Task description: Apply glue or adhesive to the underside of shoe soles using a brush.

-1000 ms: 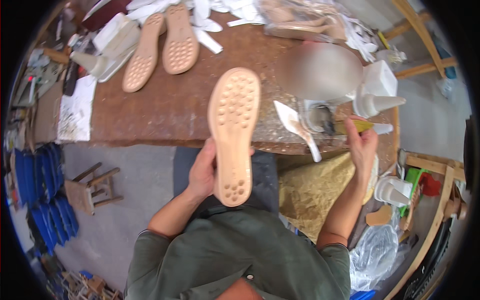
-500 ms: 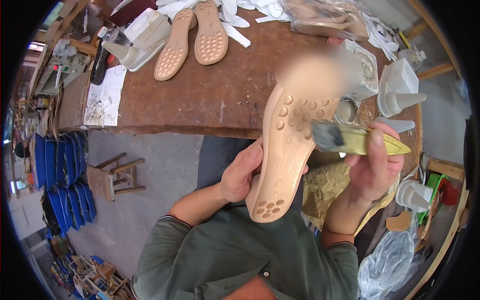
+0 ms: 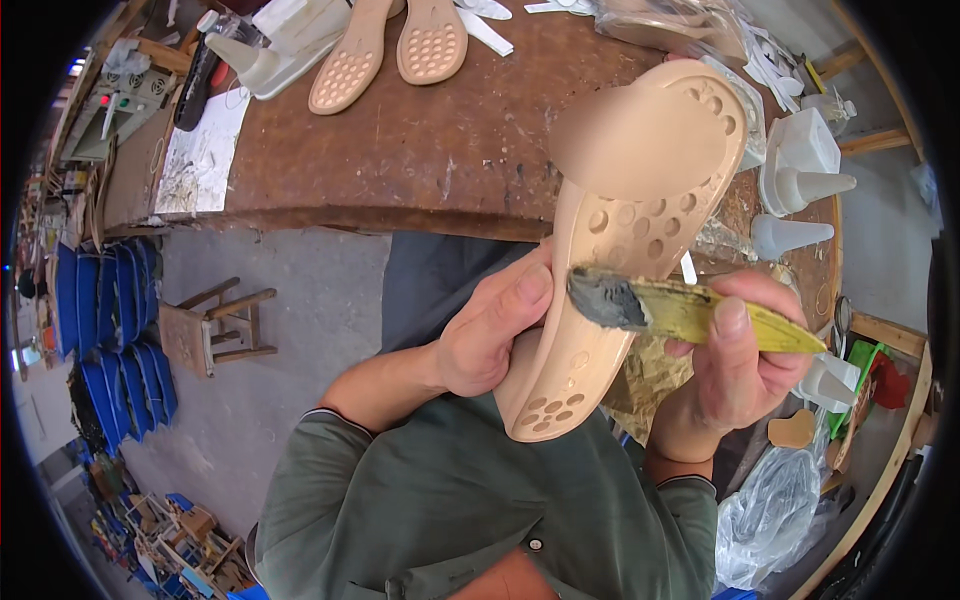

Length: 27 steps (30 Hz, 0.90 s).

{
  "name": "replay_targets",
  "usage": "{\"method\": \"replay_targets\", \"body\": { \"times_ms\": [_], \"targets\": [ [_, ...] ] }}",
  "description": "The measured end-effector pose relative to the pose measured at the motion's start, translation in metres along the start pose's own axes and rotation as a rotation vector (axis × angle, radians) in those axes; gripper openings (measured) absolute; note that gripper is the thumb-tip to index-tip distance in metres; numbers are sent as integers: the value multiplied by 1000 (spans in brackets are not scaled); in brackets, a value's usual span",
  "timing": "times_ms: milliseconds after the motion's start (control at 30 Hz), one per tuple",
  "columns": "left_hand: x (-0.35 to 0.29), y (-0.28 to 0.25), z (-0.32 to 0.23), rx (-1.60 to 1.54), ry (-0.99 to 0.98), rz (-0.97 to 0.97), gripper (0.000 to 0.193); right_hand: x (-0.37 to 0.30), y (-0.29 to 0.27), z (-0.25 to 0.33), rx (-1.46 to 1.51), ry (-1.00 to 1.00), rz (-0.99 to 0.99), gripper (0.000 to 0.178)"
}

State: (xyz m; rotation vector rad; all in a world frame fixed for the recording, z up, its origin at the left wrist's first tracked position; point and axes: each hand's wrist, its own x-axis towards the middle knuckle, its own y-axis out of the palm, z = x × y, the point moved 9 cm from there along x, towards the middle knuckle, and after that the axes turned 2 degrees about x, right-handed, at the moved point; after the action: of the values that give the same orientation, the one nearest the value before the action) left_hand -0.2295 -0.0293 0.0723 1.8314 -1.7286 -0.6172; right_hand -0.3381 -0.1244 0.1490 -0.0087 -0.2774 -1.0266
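Observation:
A beige shoe sole [image 3: 575,365] with round hollows at both ends hangs over my lap, its wide end tilted to the upper right. Part of that wide end is blurred. My left hand [image 3: 495,325] is closed on the sole's left edge at the narrow middle, fingers hidden underneath. In my right hand [image 3: 745,365] is a flat brush [image 3: 685,308] with a yellow handle, pinched between thumb and fingers. Its grey, clotted bristles lie across the waist of the sole, near the left edge. The sole's surface looks glossy there.
The brown worktable [image 3: 420,160] bears two more beige soles [image 3: 432,50] at the back. White cone-topped containers [image 3: 800,185] stand at the right, near a plastic-wrapped bundle [image 3: 680,25]. A wooden stool [image 3: 215,325] stands on the floor at left, beside stacked blue pieces [image 3: 115,300].
The brush has moved left and slightly down, from the sole's right edge onto its waist. The sole's wide end has swung to the upper right. My view has shifted slightly.

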Motion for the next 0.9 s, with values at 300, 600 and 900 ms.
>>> {"method": "replay_targets", "body": {
  "times_ms": [300,600,900],
  "targets": [
    [2,8,-21,-86,114,42,58,-32,11,14,-61,-87,55,20],
    [0,-9,-28,-51,129,-70,62,-46,34,22,-97,-220,195,17],
    [-1,-22,-20,-246,50,-129,55,-55,51,30,-191,-311,322,21]
  ]
}}
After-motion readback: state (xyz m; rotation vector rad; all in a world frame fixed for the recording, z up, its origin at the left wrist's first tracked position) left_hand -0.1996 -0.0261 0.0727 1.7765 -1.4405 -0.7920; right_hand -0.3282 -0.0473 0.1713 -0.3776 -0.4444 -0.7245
